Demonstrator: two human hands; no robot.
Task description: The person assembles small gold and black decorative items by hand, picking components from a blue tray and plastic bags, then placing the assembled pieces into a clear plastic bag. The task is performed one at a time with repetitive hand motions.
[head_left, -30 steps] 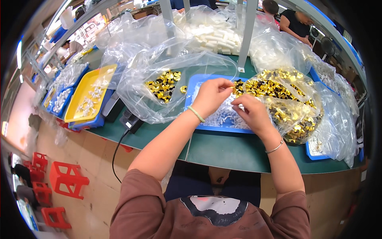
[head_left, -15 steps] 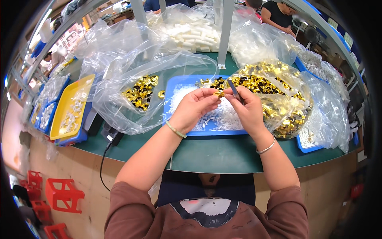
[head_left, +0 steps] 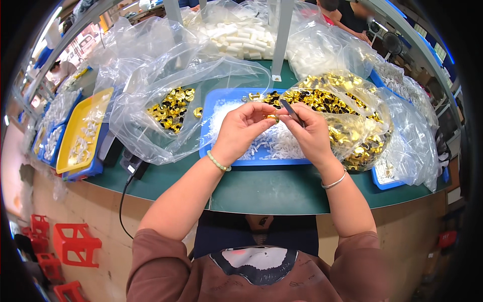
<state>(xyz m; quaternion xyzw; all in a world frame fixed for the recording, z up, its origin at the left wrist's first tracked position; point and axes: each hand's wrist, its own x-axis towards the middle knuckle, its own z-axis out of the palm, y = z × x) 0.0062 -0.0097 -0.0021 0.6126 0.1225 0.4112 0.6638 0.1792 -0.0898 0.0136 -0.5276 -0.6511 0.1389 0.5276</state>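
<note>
My left hand (head_left: 240, 132) pinches a small shiny gold piece (head_left: 272, 118) between thumb and fingertips. Close against it, my right hand (head_left: 313, 135) is closed round a slim dark tool (head_left: 292, 111), whose kind I cannot make out; its fingertips meet the gold piece too. Both hands are above a blue tray (head_left: 205, 136) that contains many small white tubular pieces (head_left: 289, 147). Behind my right hand, a clear plastic bag (head_left: 354, 126) full of gold pieces overlaps the tray. More gold pieces (head_left: 172, 109) lie in an open clear bag to the left.
On the left, a yellow tray (head_left: 65, 156) of white parts is stacked on blue trays. A black adapter (head_left: 133, 163) with a cable sits at the green table's (head_left: 261, 194) edge. Grey posts (head_left: 283, 43) rise at the back before bagged white cylinders (head_left: 246, 40). Red stools (head_left: 76, 244) stand lower left.
The whole view has shifted slightly, so things sit a little higher and further left. My hands stay together at the gold piece, with only small finger movements.
</note>
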